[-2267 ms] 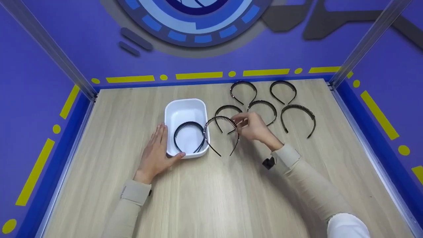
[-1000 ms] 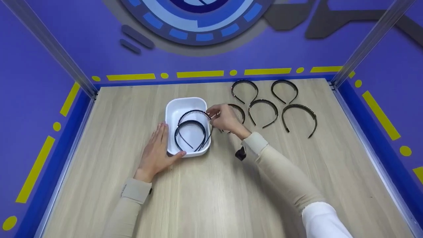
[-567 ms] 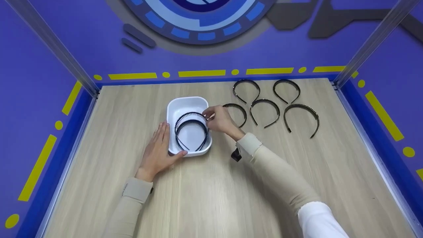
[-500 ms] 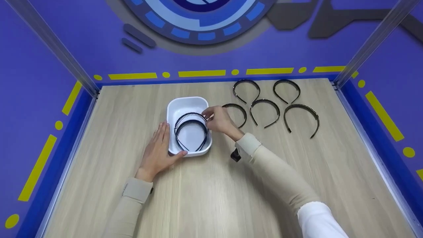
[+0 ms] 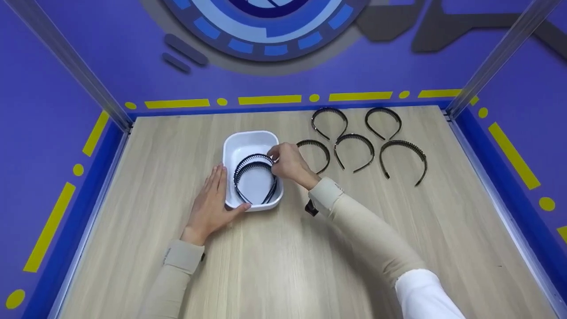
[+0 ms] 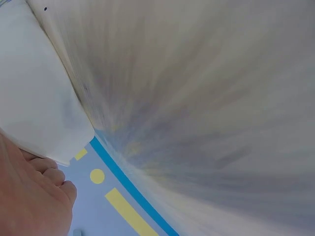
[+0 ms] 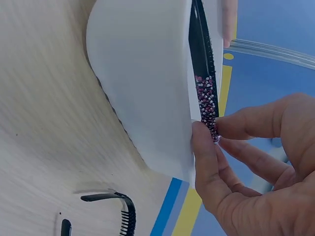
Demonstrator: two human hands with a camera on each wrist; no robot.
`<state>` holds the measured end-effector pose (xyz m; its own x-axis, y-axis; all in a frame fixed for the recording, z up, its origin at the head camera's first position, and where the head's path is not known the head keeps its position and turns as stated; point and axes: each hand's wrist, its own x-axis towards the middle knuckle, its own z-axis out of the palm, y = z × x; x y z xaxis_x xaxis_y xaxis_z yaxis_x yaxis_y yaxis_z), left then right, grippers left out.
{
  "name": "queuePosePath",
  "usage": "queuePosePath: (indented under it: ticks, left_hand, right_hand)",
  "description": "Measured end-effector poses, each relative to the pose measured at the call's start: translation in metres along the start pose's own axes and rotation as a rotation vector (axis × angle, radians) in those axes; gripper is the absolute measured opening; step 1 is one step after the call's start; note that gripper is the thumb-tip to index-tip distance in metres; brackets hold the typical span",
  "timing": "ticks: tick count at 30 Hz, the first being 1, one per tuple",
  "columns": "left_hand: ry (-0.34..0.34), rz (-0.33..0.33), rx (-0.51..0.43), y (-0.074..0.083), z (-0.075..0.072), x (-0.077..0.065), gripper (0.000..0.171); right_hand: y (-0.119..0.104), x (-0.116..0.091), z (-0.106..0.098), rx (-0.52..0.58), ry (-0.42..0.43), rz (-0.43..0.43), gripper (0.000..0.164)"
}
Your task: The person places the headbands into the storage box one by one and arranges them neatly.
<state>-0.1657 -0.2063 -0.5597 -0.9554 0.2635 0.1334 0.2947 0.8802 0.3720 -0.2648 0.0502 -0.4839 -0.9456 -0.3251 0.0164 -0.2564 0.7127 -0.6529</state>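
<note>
A white plastic tub (image 5: 248, 141) stands on the table. Flat against its left side rests my left hand (image 5: 210, 206), fingers straight, thumb at the near rim; the left wrist view shows that hand (image 6: 34, 196) beside the tub's wall. Over the right rim, my right hand (image 5: 290, 164) pinches a black toothed headband (image 5: 254, 155) between thumb and fingers. In the right wrist view this headband (image 7: 206, 101) carries pink and silver sparkling stones. It overlaps another dark headband (image 5: 257, 164) lying in the tub; how many lie underneath I cannot tell.
Several more dark headbands lie right of the tub, the closest headband (image 5: 328, 153) partly hidden by my right hand. The farthest right is a braided-looking headband (image 5: 409, 145). Blue-purple panels (image 5: 274, 84) with yellow marks enclose the table (image 5: 266, 266) at back and sides.
My right hand has carried the headband leftward from beside the tub over its rim and lowered it against the one inside. My left hand has stayed at the tub's side.
</note>
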Motion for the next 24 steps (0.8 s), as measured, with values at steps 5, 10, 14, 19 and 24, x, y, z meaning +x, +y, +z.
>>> queuePosePath:
  ticks: [5, 10, 14, 19, 24]
  left_hand:
    - [0.011, 0.006, -0.001, -0.0005, 0.0004, -0.0014, 0.127]
    - [0.033, 0.017, -0.018, -0.0007, 0.001, -0.0016, 0.126]
    - [0.03, 0.017, -0.019, -0.0004, 0.0005, -0.0012, 0.127]
    - [0.028, 0.019, -0.016, -0.0001, -0.0002, -0.0005, 0.127]
    - [0.033, 0.025, -0.013, 0.0002, 0.0002, -0.001, 0.126]
  right_hand:
    - [-0.0035, 0.0006, 0.0028, -0.032, -0.019, -0.009, 0.044]
    - [-0.0065, 0.0003, 0.0046, -0.047, -0.028, -0.018, 0.044]
    - [-0.0072, 0.0008, 0.0044, -0.053, -0.028, 0.004, 0.044]
    - [-0.008, 0.0018, 0.0048, -0.055, -0.027, 0.014, 0.043]
    - [-0.0093, 0.0018, 0.0071, -0.056, -0.042, 0.009, 0.042]
